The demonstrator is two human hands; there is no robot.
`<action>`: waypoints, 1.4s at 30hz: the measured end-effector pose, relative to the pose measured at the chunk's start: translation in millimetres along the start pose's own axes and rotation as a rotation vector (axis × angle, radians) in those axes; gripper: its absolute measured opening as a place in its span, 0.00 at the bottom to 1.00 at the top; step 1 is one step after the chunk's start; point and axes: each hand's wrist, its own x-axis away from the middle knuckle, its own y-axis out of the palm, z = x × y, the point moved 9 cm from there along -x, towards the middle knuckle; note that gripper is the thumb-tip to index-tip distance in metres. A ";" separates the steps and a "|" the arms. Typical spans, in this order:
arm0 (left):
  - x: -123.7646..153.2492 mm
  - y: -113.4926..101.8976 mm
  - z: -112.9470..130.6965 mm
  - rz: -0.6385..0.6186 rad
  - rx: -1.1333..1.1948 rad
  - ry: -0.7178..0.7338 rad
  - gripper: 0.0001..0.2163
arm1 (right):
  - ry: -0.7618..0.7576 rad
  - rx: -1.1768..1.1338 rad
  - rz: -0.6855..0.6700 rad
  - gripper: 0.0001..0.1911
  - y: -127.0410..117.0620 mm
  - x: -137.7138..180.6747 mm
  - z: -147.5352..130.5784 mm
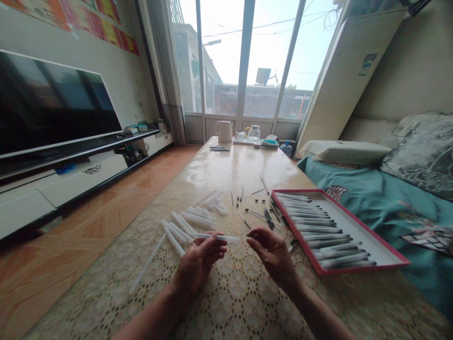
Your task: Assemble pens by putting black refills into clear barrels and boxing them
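Observation:
My left hand (201, 257) is closed around a translucent white pen barrel (231, 239), held level with its free end pointing right. Just beyond that end, my right hand (272, 252) is pinched, thumb against fingertips; anything between them is too small to make out. Several loose white pen barrels (180, 229) lie beside and beyond my left hand. Past my right hand are scattered thin refills (260, 215), small black pieces (238, 199) and a cluster of dark caps (269, 218). A shallow red-rimmed box (300, 238) on the right holds a row of pens (320, 221) with dark ends.
A patterned cloth covers the long table (226, 293). At its far end stand a pitcher (223, 131), a glass jar (254, 133) and a tissue pack (270, 142). A sofa (371, 189) borders the right side; a TV cabinet (88, 174) stands left across the floor.

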 end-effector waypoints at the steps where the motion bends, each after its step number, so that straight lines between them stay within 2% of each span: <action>1: -0.5 0.0 -0.3 -0.006 -0.006 0.000 0.07 | 0.007 -0.021 -0.022 0.07 4.8 2.3 0.1; 14: -1.1 5.7 1.2 -0.031 -0.082 0.017 0.11 | -0.012 0.054 -0.039 0.02 11.9 4.3 0.3; 21: -2.9 5.5 0.1 -0.036 -0.103 0.018 0.12 | 0.071 -0.079 -0.050 0.04 12.9 5.0 12.6; 27: -2.1 8.8 0.4 -0.057 -0.124 0.014 0.13 | 0.144 -0.136 -0.064 0.10 15.1 5.8 22.0; 32: 0.3 14.2 0.5 -0.121 -0.160 0.035 0.12 | 0.144 -0.018 -0.116 0.21 19.8 7.5 26.5; 35: 0.4 11.9 0.4 -0.100 -0.163 0.037 0.12 | 0.092 0.091 -0.118 0.25 18.1 7.6 20.7; 40: -1.2 7.6 2.6 -0.036 -0.150 0.037 0.14 | 0.056 0.170 -0.167 0.11 19.1 8.8 8.7; 42: -1.8 8.5 2.8 -0.041 -0.159 0.037 0.14 | 0.028 0.191 -0.183 0.11 20.6 9.3 6.6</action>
